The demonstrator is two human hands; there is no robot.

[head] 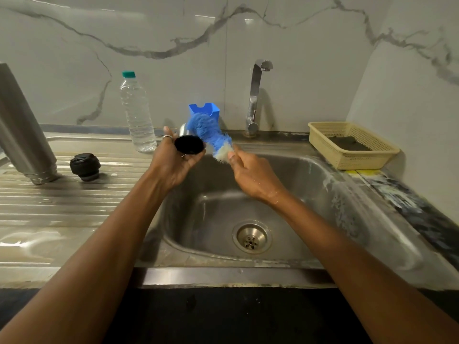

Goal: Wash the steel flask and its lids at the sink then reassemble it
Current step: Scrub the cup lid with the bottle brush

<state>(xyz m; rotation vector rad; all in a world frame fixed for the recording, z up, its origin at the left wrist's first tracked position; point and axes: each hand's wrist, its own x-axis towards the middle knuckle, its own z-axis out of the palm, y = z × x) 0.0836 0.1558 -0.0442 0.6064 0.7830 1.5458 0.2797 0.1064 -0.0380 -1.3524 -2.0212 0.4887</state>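
Observation:
My left hand (173, 160) holds the flask's outer lid (189, 144), a steel cup with a dark inside that faces me, above the sink's left rim. My right hand (250, 173) grips a blue-and-white bristle brush (211, 134), whose head lies against the lid's right side. The steel flask (22, 130) stands upside down on the drainboard at the far left. Its black stopper lid (85, 167) sits on the drainboard just right of the flask.
The steel sink (310, 175) lies below my hands, its drain (252, 236) in the middle and the tap (257, 95) behind, with no water running. A clear water bottle (136, 112) and a blue holder (205, 111) stand at the back. A cream basket (352, 145) sits right.

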